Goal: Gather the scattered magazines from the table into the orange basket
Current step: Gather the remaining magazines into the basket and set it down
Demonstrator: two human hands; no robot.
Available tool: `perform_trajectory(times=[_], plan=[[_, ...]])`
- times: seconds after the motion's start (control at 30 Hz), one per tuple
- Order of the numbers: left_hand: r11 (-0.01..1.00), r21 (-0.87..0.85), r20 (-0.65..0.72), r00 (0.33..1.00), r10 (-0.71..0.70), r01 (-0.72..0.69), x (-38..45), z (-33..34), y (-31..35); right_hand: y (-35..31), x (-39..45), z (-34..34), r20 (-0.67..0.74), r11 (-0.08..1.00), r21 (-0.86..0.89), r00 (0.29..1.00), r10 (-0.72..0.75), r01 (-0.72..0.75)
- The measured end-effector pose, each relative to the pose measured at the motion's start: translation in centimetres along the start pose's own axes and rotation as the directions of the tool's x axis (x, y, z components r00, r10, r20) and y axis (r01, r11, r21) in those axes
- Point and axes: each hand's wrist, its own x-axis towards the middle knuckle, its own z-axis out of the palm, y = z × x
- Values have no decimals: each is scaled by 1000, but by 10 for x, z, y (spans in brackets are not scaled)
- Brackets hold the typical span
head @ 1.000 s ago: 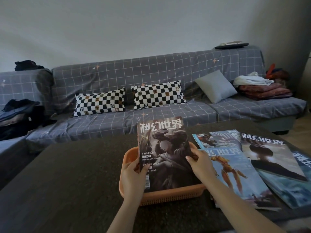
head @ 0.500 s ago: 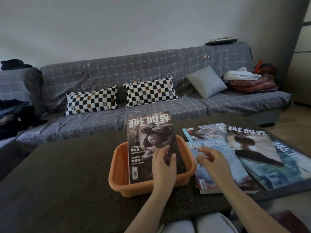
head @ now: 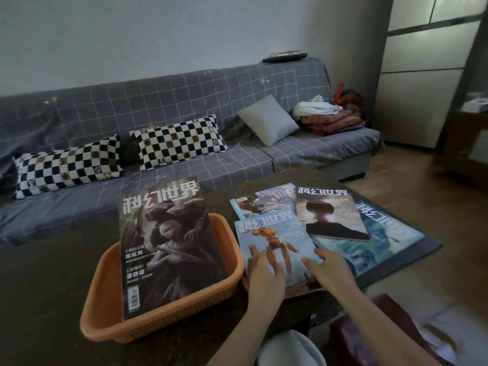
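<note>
Head view, left to right: the orange basket (head: 163, 307) sits on the dark table (head: 52, 286) with a dark magazine (head: 169, 247) propped inside, its top leaning over the far rim. Just beside it, the left hand (head: 264, 276) lies with fingers straight on a blue magazine (head: 274, 241). The right hand (head: 330, 268) rests open on that cover's right edge. Three more magazines (head: 330, 215) overlap further right.

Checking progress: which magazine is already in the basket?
The dark-covered magazine, propped tilted in the orange basket. The others lie on the table, including the light blue magazine under both hands.
</note>
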Motion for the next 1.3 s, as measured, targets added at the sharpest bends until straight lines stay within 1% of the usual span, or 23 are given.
perform_trajectory(times=[0.1,0.17,0.23,0.3,0.4,0.5,0.6,0.77,0.83,0.9,1.0,1.07,1.2,1.27,1.3], plan=[[995,92,7,999,-48,47,8,4,-14,5,5,5,-21,997,-70,999,29,-30],[996,79,9,999,-47,46,9,4,-20,2,7,7,-61,987,-155,997,37,-46],[998,59,15,999,-28,27,10,4,-21,-2,10,8,-93,958,-272,993,71,-94],[998,53,29,999,-39,38,12,3,-19,-4,13,10,-99,937,-331,992,84,-113],[997,28,49,997,-67,65,14,0,-16,-1,20,5,-40,958,-270,995,95,-102],[998,-3,57,996,-63,63,11,-2,-16,0,26,-5,32,966,-233,992,126,-115],[998,-29,54,997,-54,55,5,-2,-16,3,21,-7,20,973,-206,993,115,-109],[994,-109,27,999,-23,26,-11,-5,-11,12,8,-18,32,989,-103,993,112,-108],[985,-166,30,999,-33,37,-19,-6,-7,15,2,-24,65,993,3,991,115,-115],[978,-201,39,998,-48,55,-26,-7,-3,20,-5,-31,94,977,155,987,133,-146],[955,-282,64,995,-77,92,-34,-9,1,29,-17,-46,137,868,430,968,208,-248],[938,-330,85,993,-80,103,-40,-11,5,36,-23,-56,142,796,538,961,239,-277],[904,-418,55,995,-80,96,-43,-19,18,43,-37,-73,150,696,662,959,239,-277],[879,-461,57,992,-109,123,-41,-29,25,39,-44,-78,164,678,684,963,214,-267],[880,-457,62,992,-112,128,-40,-36,27,35,-48,-79,169,672,695,966,193,-256]])
